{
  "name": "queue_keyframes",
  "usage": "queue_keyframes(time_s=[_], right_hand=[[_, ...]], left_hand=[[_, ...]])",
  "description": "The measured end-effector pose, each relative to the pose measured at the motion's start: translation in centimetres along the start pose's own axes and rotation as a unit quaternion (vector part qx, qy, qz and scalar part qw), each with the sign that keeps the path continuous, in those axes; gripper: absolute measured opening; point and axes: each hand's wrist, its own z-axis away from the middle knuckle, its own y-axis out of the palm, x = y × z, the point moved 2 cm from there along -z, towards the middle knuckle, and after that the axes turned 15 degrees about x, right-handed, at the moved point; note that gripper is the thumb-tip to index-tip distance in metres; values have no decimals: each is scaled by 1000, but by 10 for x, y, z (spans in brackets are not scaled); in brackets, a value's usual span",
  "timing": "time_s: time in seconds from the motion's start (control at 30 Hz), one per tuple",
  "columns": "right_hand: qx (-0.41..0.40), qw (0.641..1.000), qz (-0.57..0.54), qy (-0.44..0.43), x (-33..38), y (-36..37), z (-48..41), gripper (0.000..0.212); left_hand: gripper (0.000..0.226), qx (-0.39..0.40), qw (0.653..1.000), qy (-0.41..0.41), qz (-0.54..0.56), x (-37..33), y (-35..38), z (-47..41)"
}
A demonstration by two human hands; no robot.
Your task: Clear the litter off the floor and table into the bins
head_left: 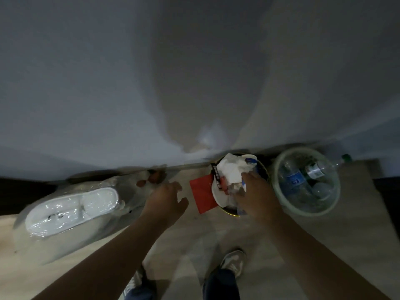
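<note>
Three bins stand in a row on the wooden floor [346, 234] against a pale wall [129, 83]. The left bin [54, 245] is lined with a pale bag and holds a white tray [71, 210] under clear film. A few brown scraps [155, 176] lie at its far edge. The middle bin [232, 213] is dark with a yellow rim and is heaped above the rim with litter. In the heap are crumpled white tissue [231, 169], a black strip [216, 174] with lettering, and a red sheet [202, 195] that hangs out over the left side. The right bin [307, 213] is see-through and holds clear plastic bottles [294, 180]. One more bottle with a green cap [346, 158] lies behind it by the wall.

The right hand [255, 195] lies on top of the heap in the middle bin, back of the hand up. Its fingers [246, 175] reach down into the tissue and some clear wrap. The blur hides whether they grip any of it or only press on it. The left hand [166, 198] hangs over the floor between the left bin and the middle bin, just left of the red sheet and not touching it. Its fingers are spread wide, loosely bent, and hold nothing.

Two shoes show at the bottom edge, the right shoe [233, 263] ahead of the left shoe [134, 280].
</note>
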Motion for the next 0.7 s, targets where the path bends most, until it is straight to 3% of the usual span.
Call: queue_keyframes(time_s=[0.13, 0.3, 0.53, 0.7], right_hand=[[15, 999, -17, -36, -30, 9, 2, 42], [50, 995, -26, -82, -52, 33, 12, 25], [69, 993, -94, -33, -66, 42, -1, 41], [60, 987, -150, -13, -62, 34, -13, 69]], left_hand=[[39, 27, 1000, 3, -6, -14, 18, -12], [40, 48, 999, -2, -15, -22, 36, -16], [40, 47, 999, 2, -18, -33, 39, -23], [40, 45, 999, 5, -26, -38, 34, -28]])
